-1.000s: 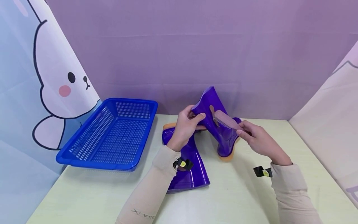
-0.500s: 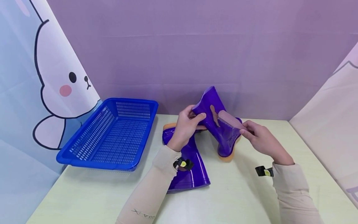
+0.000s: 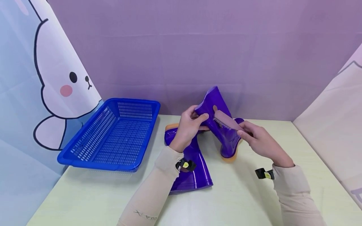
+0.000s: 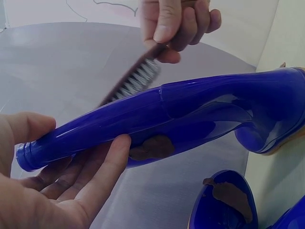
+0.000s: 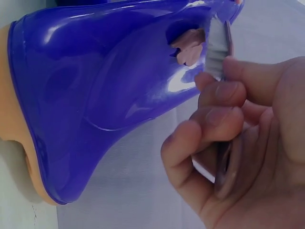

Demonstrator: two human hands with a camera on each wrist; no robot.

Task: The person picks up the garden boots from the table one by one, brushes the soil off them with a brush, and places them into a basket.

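My left hand (image 3: pixel 189 127) grips the top of a purple rain boot (image 3: pixel 217 103), fingers and thumb on either side of its shaft. The boot leans with its orange sole on the table. My right hand (image 3: pixel 258 138) holds a pink-backed brush (image 3: pixel 226 120) by its handle, pale bristles facing the shaft. Beside the bristles a brown, mud-like patch (image 5: pixel 189 46) shows in the right wrist view. Another brown patch (image 4: pixel 152 147) is on the side seen in the left wrist view. A second purple boot (image 3: pixel 195 177) lies on its side beneath my left forearm.
A blue plastic basket (image 3: pixel 121 141) with slotted walls stands on the left of the pale table (image 3: pixel 232 197). A purple cloth (image 3: pixel 198 53) hangs behind the table's far edge. The lying boot carries a brown patch (image 4: pixel 232 198).
The brush has slid down and right along the boot's shaft, then come back up and left. My left hand and the gripped boot have stayed nearly in place.
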